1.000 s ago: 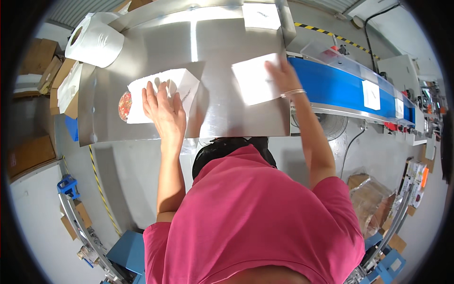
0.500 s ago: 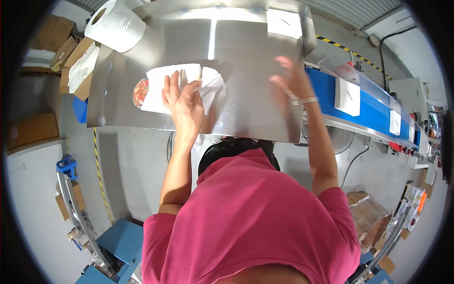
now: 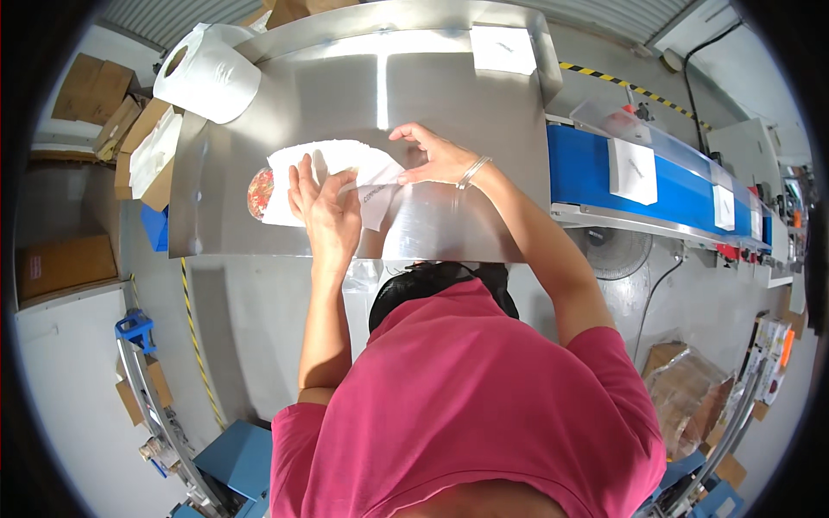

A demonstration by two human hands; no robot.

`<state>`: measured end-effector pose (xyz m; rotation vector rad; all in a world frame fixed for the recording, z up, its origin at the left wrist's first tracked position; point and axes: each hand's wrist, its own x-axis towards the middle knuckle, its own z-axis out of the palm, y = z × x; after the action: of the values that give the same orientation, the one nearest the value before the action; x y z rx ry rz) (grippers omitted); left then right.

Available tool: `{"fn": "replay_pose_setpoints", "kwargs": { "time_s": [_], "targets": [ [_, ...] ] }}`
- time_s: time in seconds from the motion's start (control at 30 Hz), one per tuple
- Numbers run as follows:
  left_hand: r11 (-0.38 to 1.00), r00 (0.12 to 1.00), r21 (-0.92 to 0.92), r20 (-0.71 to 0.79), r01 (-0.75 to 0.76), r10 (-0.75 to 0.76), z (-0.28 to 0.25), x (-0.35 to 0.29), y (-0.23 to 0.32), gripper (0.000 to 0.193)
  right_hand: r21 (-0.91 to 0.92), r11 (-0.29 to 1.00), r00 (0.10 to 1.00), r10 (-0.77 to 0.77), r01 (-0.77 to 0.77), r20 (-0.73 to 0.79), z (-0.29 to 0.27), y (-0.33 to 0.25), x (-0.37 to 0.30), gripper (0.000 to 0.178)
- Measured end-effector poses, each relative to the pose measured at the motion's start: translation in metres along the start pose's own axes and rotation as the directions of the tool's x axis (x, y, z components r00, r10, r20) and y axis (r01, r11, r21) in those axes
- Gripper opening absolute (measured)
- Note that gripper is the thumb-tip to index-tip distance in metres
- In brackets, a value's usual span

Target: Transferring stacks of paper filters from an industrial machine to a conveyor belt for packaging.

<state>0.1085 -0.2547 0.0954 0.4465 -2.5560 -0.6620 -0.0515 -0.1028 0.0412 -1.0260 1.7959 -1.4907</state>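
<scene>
On the steel worktable [image 3: 259, 237] lies a white packet [image 3: 380, 164], soft like paper or cloth, with dark print near its right end. A round red, speckled piece [image 3: 260, 193] shows at its left end; I cannot make out what it is. My left hand [image 3: 328, 207] rests on the packet from the near side, its fingers spread over the white material. What is under the palm is hidden. My right hand [image 3: 445, 162] is at the packet's right end, thumb and fingers apart, with the thumb tip at the packet's edge and nothing visibly held.
A large white roll [image 3: 216, 82] stands at the table's back left. Another flat white packet [image 3: 503, 49] lies at the back right. On the right, a blue conveyor belt [image 3: 579, 164] carries several white packets [image 3: 632, 171]. An open cardboard box [image 3: 155, 160] is beyond the table's left edge.
My right hand has swung left from the table's right side to the packet's right end. My left hand stays on the packet. The packet's loose right end now lies flatter and more spread out.
</scene>
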Motion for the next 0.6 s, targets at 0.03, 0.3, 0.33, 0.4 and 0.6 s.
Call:
{"fn": "replay_pose_setpoints", "kwargs": {
  "time_s": [0.03,0.3,0.33,0.4,0.6],
  "targets": [
    [1.000,1.000,0.012,-0.006,-0.011,0.011,0.000,0.001,0.001,0.027,0.000,1.000,1.000,0.004,-0.004,-0.006,0.000,-0.002,-0.002,0.056],
    [0.991,0.996,0.109,0.049,-0.078,0.073,-0.005,0.000,0.010,0.027,0.031,0.998,0.983,-0.058,0.054,0.174,0.005,-0.001,0.010,0.056],
    [0.990,0.995,0.110,0.060,-0.086,0.079,-0.005,0.001,0.012,0.027,0.032,0.998,0.983,-0.059,0.054,0.171,0.006,0.000,0.010,0.056],
    [0.989,0.993,0.109,0.074,-0.096,0.088,-0.006,0.001,0.014,0.027,0.038,0.997,0.983,-0.072,0.067,0.169,0.007,0.000,0.009,0.054],
    [0.986,0.996,0.144,0.026,-0.088,0.085,-0.003,0.003,0.005,0.021,-0.075,0.995,0.996,0.074,-0.071,0.041,-0.003,0.003,-0.015,0.050]
  ]
}}
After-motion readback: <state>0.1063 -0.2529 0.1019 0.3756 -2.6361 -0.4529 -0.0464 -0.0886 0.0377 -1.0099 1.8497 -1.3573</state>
